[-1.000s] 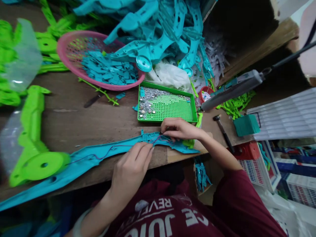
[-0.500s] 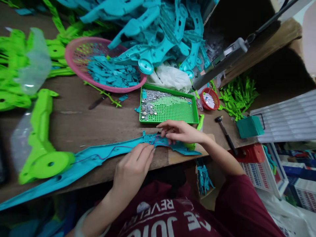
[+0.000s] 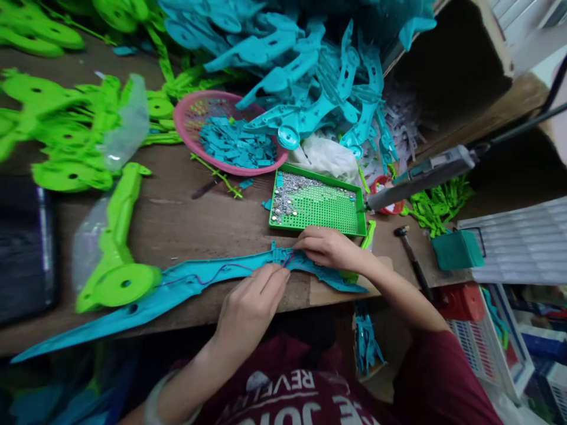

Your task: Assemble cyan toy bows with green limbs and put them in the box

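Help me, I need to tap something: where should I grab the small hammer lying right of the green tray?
Take the hammer by the middle of its dark handle, coming from above. It lies flat on the table, head toward the green tray and handle running to the table edge, with bare wood either side for fingers.

Long plastic blade under the hands: teal, with a thin purple wire along it. Bow-shaped part beside it: lime green. Basket: pink, perforated, filled with teal chips. Tray: green, dotted grid, silver screws in one corner. Table: brown wood grain. Shirt: maroon, white lettering. Small box: dark teal.
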Tool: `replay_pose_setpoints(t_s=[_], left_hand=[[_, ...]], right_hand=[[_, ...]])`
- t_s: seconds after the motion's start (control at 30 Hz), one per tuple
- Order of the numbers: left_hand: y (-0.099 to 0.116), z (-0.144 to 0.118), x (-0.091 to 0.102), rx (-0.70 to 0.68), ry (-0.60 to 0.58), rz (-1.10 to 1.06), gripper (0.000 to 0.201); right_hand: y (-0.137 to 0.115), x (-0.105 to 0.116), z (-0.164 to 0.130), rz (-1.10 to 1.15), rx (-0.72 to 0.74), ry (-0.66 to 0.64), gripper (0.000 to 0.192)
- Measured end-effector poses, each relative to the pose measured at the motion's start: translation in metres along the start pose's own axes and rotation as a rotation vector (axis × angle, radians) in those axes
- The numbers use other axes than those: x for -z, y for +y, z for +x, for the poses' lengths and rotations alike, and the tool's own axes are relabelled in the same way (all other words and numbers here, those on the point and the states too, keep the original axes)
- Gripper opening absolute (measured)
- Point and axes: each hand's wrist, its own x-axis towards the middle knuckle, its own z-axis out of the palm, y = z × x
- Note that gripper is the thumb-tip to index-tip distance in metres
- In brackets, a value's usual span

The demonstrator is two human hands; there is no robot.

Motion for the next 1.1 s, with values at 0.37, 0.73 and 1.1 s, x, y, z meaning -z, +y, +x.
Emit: replay_pose_setpoints(t_s=[0.37,0.73,1.1], left_hand=[[0.002,0.000,-0.004,0.017,0.041,-0.056,0.019],[0.003,0.000,-0.005,0.000,0.006,-0.005,0.027],[0.004,0.002,-0.006,0.000,0.003,0.034,0.028]], right_hand=[[-0.014,-0.014,-0.002,-0.133,-0.027,0.140,0.022],[-0.025,-0.031,0.002,0.203,-0.176,0.322,0.016],[-0.031,-0.040,0.003,0.278,-0.218,0.508,0.011]])
